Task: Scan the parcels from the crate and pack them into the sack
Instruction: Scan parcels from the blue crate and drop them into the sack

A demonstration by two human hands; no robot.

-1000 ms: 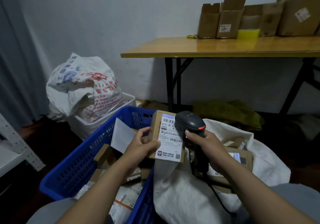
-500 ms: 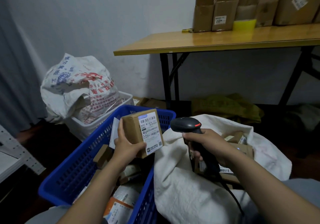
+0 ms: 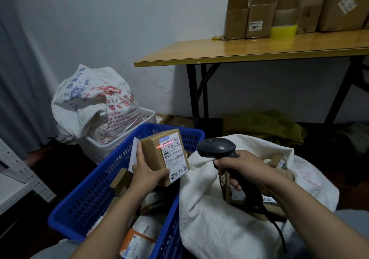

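Note:
My left hand [image 3: 146, 171] grips a small brown cardboard parcel [image 3: 157, 154] with a white shipping label, held above the blue crate [image 3: 95, 194]. A red scan line crosses the label's upper barcode. My right hand [image 3: 242, 168] grips a black barcode scanner [image 3: 217, 147], its head pointed left at the parcel, cable trailing down. The crate holds several more parcels. The white sack [image 3: 219, 228] lies open at the right, with several boxed parcels inside under my right hand.
A printed white sack [image 3: 93, 102] sits in a white basket [image 3: 111, 146] behind the crate. A wooden folding table [image 3: 259, 50] carries several cardboard boxes and a yellow item. Olive bags lie under it. A grey metal shelf stands at the left.
The parcel has turned so its label faces the scanner, and a red scan line now falls on the barcode. The scanner stays aimed at it from the right.

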